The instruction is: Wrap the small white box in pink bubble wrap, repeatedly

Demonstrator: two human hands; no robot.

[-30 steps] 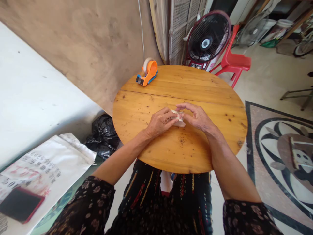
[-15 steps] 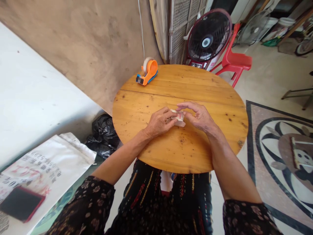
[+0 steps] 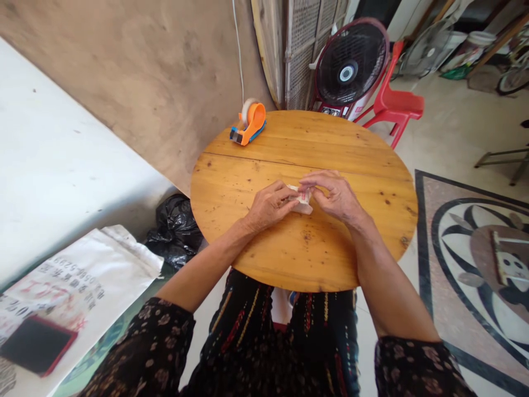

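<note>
A small white packet with red print, boxy in shape, is near the middle of the round wooden table. My left hand grips its left end, fingers over the top and thumb along the near side. At the right end, my right hand has its fingers curled around the packet's upper edge, fingertips on top and thumb close to the side. My fingers cover much of the packet, so its far side is hidden.
An orange tape dispenser stands at the table's far left edge. Behind the table are a floor fan and a red chair. To the left lie a black plastic bag, a white printed sack and a dark red-edged tablet-like object.
My right fingers have lowered and closed in on the packet's top right edge. The left hand keeps its hold, and the packet stays nearly in place.
</note>
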